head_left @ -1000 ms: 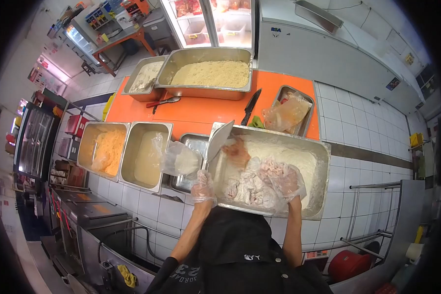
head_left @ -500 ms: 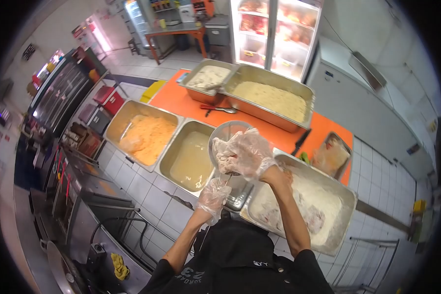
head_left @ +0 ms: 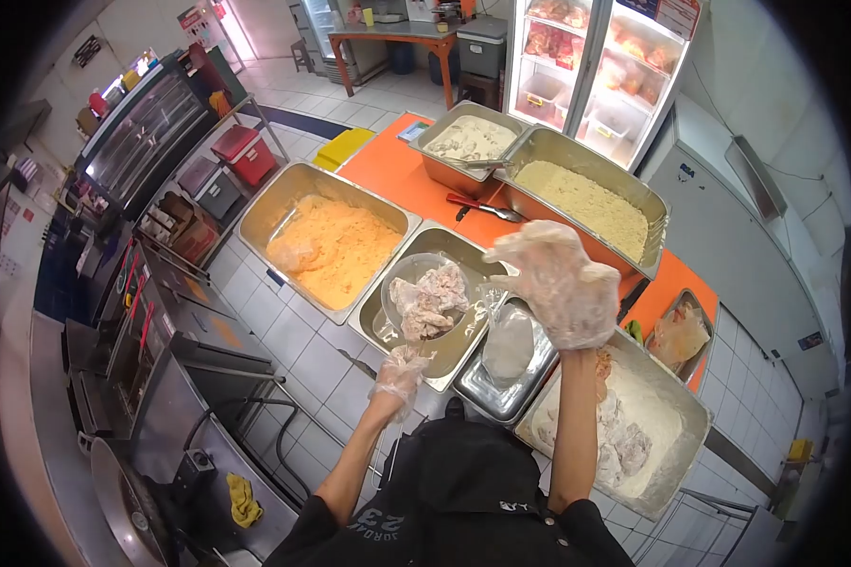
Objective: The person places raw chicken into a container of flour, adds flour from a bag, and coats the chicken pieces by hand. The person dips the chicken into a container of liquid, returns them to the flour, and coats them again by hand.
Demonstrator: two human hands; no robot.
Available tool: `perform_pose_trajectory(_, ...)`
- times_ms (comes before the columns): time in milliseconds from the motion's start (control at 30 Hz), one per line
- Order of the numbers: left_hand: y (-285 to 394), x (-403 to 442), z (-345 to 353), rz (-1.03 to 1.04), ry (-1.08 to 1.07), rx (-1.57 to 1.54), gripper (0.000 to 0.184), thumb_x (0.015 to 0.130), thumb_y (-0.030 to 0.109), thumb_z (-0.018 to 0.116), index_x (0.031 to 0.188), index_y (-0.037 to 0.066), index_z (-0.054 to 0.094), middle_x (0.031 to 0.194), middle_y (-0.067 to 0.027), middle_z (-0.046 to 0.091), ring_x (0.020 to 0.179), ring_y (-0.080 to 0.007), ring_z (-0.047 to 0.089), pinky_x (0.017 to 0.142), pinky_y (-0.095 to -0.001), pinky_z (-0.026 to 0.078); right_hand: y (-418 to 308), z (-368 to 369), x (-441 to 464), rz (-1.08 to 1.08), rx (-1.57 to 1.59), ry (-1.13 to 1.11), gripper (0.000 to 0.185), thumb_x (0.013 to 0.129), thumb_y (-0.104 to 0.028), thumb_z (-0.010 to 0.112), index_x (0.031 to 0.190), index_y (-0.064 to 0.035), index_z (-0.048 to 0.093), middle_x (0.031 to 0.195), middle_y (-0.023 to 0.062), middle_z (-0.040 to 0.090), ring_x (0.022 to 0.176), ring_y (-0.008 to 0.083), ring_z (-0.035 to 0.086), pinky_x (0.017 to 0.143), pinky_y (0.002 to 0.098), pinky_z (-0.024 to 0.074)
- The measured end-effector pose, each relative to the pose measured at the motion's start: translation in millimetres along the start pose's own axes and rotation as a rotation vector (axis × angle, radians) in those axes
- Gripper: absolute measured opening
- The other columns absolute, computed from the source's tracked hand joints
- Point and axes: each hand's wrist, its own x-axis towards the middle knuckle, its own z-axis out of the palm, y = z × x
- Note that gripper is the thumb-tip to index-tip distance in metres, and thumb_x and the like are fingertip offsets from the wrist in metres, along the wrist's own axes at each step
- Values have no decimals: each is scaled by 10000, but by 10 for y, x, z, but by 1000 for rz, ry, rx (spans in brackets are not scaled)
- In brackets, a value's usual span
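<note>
My left hand (head_left: pixel 402 376), in a clear plastic glove, is closed around the handle of a round strainer (head_left: pixel 408 271). Flour-coated raw chicken pieces (head_left: pixel 431 300) lie in the strainer, which is over a metal pan of cloudy liquid (head_left: pixel 476 253). Whether the strainer touches the liquid is hard to tell. My right hand (head_left: pixel 565 283), gloved and dusted with flour, is raised with its fingers spread and holds nothing. Below it are a small metal tray (head_left: pixel 490 401) bearing a rounded translucent item (head_left: pixel 509 346), and a large flour pan (head_left: pixel 687 416) with coated pieces (head_left: pixel 624 446).
Left is a pan of orange breading (head_left: pixel 336 248). On the orange table (head_left: pixel 397 180) stand a pan of pale crumbs (head_left: pixel 586 203), a pan of white batter (head_left: pixel 473 140) and red-handled tongs (head_left: pixel 487 208). A bagged-food tray (head_left: pixel 681 333) sits right.
My right hand has let go of the chicken and moved up and right, fingers spreading. The strainer with the chicken has shifted left over the liquid pan. The camera view has shifted.
</note>
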Motion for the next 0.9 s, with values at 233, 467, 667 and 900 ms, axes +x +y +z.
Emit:
perform_pose_trajectory(233,-384,864,-115,-22,-116,326,189,840,236,601,853,59,539,632,7,481,521,-107,436,438,-288,333,-171,-95,-337,-66,115,-1,637,893,-438,457,1392,-82,286,1413,110,313,1256,305,355,1003,510,339)
perform_pose_trajectory(467,-587,1450,-82,-218,-282,683,333,868,268,516,1049,9,624,971,-167,623,869,-241,581,775,-376,451,-422,-478,-937,-180,215,54,663,894,-460,448,1413,-90,266,1441,110,293,1280,307,340,1019,520,327)
perform_pose_trajectory(667,-1076,1632,41,-31,-277,353,171,890,212,554,814,61,582,644,1,485,518,-107,425,436,-278,334,-498,-760,-1382,-252,262,103,685,896,-479,441,1431,-96,250,1464,109,275,1301,310,327,1033,528,317)
perform_pose_trajectory(900,-299,744,244,-129,-115,47,139,859,192,608,929,99,534,611,38,455,469,-72,415,385,-234,321,-646,-788,-1588,-284,216,115,711,898,-501,432,1452,-103,230,1491,109,254,1325,312,311,1048,537,305)
